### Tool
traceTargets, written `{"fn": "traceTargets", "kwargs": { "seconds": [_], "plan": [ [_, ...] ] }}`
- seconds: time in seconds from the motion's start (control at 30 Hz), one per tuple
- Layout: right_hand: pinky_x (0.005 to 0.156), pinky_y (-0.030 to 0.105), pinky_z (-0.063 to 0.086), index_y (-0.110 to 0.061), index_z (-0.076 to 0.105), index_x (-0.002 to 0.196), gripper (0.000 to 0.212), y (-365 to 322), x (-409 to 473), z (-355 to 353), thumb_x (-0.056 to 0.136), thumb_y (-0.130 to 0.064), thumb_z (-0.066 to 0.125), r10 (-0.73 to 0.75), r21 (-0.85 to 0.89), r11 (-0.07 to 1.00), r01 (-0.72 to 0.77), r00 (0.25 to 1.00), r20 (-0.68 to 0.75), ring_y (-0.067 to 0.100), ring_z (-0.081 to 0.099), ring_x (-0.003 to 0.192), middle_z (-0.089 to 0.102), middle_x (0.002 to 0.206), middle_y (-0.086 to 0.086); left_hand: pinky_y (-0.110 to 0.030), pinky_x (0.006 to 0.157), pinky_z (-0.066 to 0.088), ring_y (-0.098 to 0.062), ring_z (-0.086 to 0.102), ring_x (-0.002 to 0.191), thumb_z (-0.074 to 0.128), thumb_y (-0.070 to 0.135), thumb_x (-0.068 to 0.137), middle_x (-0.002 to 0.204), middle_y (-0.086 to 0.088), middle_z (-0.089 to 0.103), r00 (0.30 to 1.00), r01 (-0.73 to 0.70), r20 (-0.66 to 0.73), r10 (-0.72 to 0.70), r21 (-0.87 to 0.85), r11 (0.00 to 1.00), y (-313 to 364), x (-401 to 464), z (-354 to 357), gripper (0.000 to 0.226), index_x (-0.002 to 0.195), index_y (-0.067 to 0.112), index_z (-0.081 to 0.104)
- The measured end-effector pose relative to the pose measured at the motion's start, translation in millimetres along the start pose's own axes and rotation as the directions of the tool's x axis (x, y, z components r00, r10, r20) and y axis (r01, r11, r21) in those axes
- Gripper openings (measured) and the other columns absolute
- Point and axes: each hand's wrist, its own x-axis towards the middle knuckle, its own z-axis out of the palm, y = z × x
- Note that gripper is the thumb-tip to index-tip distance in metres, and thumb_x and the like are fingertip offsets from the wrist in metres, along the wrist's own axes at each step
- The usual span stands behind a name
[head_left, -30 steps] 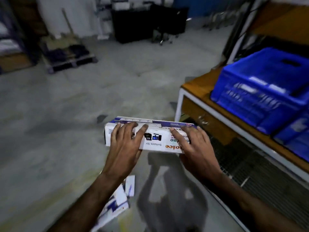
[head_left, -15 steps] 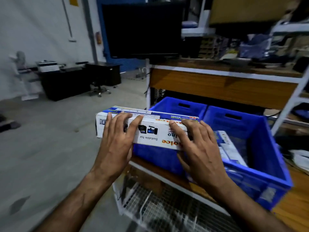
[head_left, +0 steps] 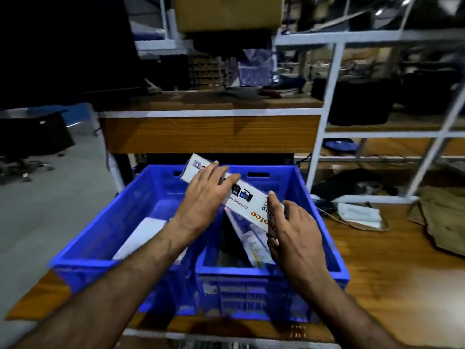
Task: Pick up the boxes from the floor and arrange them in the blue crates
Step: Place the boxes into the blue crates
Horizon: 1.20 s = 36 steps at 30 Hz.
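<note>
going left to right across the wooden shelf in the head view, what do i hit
left blue crate → left hand → white box → right hand → right blue crate → folded white cloth → khaki bag

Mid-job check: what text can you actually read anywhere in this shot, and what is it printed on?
"Suitable fo", upside down to the camera and cut off by the left hand: on the box.
"oice", orange, start hidden by the right hand: same box.
"no", partly covered: same box.
Print on the boxes in the right crate: too blurred to read.
Nothing legible on the left crate or the shelves.
</note>
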Motion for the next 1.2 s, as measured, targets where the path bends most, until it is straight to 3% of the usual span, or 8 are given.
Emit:
{"fn": "traceTargets", "kwargs": {
  "seconds": [0.2,0.37,0.6,0.7,0.9,1.0,1.1,1.2],
  "plan": [
    [0.063,0.042,0.045,-0.016,0.043,0.148,0.074,13.5,21.1,36.9,0.079,-0.031,0.066,0.187,-0.136,0.973,-0.184,0.982,0.012,0.034,0.056,0.078,0.055,0.096,0.011,-0.042,0.114,0.035,-0.034,0.028,0.149,0.065,0.002,0.085,0.157,-0.012,0.037,0.981,-0.156,0.095,0.171,-0.152,0.976,-1.6,71.1,72.3,0.069,0.149,0.021,0.045],
    [0.052,0.036,0.04,-0.021,0.057,0.135,0.073,0.9,40.7,60.0,0.066,-0.024,0.082,0.293,-0.237,0.933,-0.269,0.954,0.069,0.031,0.056,0.066,0.055,0.089,0.012,-0.041,0.113,0.039,-0.027,0.016,0.153,0.052,-0.003,0.092,0.165,-0.007,0.02,0.951,-0.211,0.181,0.252,-0.214,0.954,-7.1,105.5,124.5,0.071,0.154,0.026,0.033],
    [0.068,0.038,0.035,-0.02,0.032,0.146,0.065,-11.3,74.5,82.1,0.089,-0.027,0.063,0.354,-0.341,0.902,-0.267,0.908,0.225,0.033,0.056,0.094,0.05,0.114,0.016,-0.047,0.097,0.051,-0.031,0.031,0.146,0.06,-0.01,0.085,0.165,-0.01,0.018,0.908,-0.2,0.321,0.27,-0.236,0.951,-9.0,118.3,171.5,0.089,0.158,0.022,0.021],
    [0.076,0.04,0.041,-0.015,0.032,0.14,0.056,-18.6,85.8,85.5,0.091,-0.024,0.059,0.366,-0.372,0.897,-0.24,0.876,0.315,0.034,0.055,0.102,0.048,0.12,0.018,-0.048,0.092,0.054,-0.031,0.046,0.136,0.059,0.006,0.09,0.16,-0.008,0.027,0.885,-0.203,0.365,0.288,-0.254,0.946,-13.4,113.1,184.9,0.078,0.158,0.021,0.022],
    [0.07,0.038,0.041,-0.011,0.041,0.13,0.04,-18.7,85.9,100.3,0.094,-0.018,0.058,0.33,-0.343,0.918,-0.2,0.864,0.38,0.033,0.054,0.106,0.045,0.121,0.016,-0.046,0.104,0.047,-0.03,0.04,0.141,0.07,0.027,0.089,0.162,-0.011,0.025,0.847,-0.275,0.41,0.338,-0.207,0.939,-14.9,99.9,176.7,0.09,0.159,0.021,0.014],
    [0.082,0.041,0.046,-0.014,0.037,0.137,0.056,-18.3,78.4,103.2,0.094,-0.042,0.06,0.298,-0.275,0.941,-0.196,0.867,0.4,0.031,0.05,0.113,0.043,0.124,0.014,-0.043,0.112,0.04,-0.031,0.034,0.144,0.07,0.037,0.089,0.161,-0.015,0.025,0.858,-0.328,0.354,0.372,-0.179,0.927,-13.8,88.7,160.3,0.089,0.158,0.019,0.017],
    [0.09,0.043,0.044,-0.016,0.037,0.139,0.07,-19.2,69.9,98.7,0.088,-0.062,0.056,0.241,-0.211,0.961,-0.182,0.921,0.305,0.032,0.049,0.113,0.045,0.123,0.013,-0.043,0.12,0.028,-0.032,0.031,0.145,0.066,0.045,0.09,0.16,-0.017,0.029,0.891,-0.328,0.275,0.361,-0.161,0.931,-17.0,74.1,144.7,0.084,0.157,0.017,0.024],
    [0.099,0.045,0.044,-0.013,0.039,0.147,0.076,-17.6,62.4,89.4,0.088,-0.06,0.053,0.143,-0.161,0.98,-0.114,0.973,0.183,0.036,0.05,0.119,0.048,0.133,0.019,-0.046,0.121,0.025,-0.034,0.035,0.143,0.063,0.047,0.09,0.156,-0.017,0.037,0.934,-0.273,0.194,0.301,-0.154,0.949,-20.1,53.4,126.2,0.076,0.154,0.016,0.036]
  ]
}}
